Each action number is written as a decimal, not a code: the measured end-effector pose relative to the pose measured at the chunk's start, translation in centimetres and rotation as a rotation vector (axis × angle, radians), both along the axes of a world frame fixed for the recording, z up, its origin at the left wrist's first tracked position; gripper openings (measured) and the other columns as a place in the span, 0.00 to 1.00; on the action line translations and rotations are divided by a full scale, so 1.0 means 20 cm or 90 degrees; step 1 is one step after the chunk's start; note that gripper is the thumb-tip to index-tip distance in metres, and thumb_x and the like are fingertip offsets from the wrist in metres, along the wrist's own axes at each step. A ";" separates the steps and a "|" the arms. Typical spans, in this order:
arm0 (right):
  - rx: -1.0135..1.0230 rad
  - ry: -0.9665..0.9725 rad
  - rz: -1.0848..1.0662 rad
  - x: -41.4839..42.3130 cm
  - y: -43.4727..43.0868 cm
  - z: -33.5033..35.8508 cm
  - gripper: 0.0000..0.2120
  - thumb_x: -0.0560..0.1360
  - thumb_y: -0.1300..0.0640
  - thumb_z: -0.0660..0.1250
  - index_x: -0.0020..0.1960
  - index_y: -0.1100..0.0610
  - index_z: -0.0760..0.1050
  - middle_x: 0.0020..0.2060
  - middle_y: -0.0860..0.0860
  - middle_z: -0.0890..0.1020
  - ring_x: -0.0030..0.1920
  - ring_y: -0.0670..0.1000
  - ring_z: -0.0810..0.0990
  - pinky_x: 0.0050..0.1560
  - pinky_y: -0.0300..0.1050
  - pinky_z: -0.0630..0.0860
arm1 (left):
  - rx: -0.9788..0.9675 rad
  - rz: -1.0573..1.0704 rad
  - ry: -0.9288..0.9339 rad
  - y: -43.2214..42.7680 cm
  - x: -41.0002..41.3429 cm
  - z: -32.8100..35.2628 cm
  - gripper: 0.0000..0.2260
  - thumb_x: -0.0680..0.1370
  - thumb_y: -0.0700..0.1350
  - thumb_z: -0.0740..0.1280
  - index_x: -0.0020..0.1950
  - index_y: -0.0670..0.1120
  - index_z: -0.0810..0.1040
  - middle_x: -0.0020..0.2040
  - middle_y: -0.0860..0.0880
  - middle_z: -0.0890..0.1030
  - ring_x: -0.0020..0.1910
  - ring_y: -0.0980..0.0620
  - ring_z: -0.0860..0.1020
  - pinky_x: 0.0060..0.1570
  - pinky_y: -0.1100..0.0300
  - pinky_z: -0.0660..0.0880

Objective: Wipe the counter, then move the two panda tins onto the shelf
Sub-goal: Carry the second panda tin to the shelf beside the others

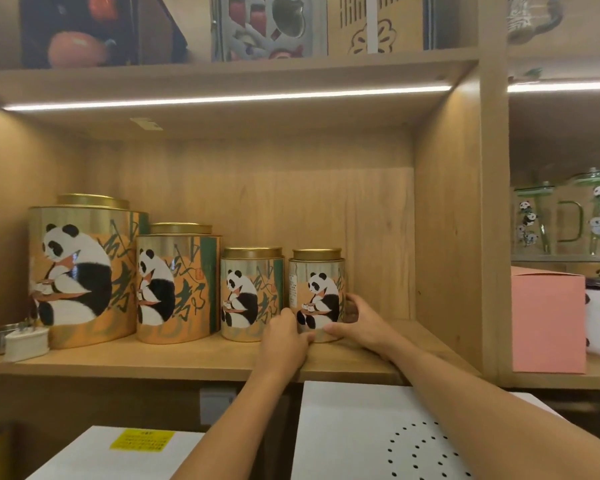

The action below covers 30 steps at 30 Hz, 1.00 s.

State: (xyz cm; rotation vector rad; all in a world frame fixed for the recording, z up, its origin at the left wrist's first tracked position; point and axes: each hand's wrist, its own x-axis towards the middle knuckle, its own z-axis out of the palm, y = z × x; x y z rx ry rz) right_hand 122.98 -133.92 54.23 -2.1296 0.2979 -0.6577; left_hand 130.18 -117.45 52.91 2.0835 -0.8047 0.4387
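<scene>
Several panda tins with gold lids stand in a row on the wooden shelf [174, 358], shrinking in size from left to right. The smallest panda tin [317, 289] is at the right end, upright on the shelf board. My left hand [284, 337] presses its lower left side and my right hand [355, 323] wraps its lower right side, so both hold it. Right beside it on the left stands the second small panda tin [252, 294], apart from my hands. A medium tin [177, 282] and the large tin [84, 268] follow further left.
A small white dish and a metal cup [25, 342] sit at the shelf's left front. Bare shelf board lies to the right of the smallest tin up to the side wall. A pink box [548, 320] and panda glass jugs [568, 216] fill the right compartment. White boxes [395, 434] lie below.
</scene>
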 end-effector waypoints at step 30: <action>-0.019 -0.016 0.030 0.00 -0.01 -0.02 0.40 0.70 0.53 0.76 0.76 0.50 0.60 0.71 0.51 0.72 0.58 0.43 0.70 0.56 0.38 0.68 | -0.008 0.055 -0.015 0.03 -0.05 0.00 0.09 0.78 0.46 0.69 0.56 0.45 0.76 0.52 0.46 0.80 0.46 0.52 0.75 0.44 0.59 0.75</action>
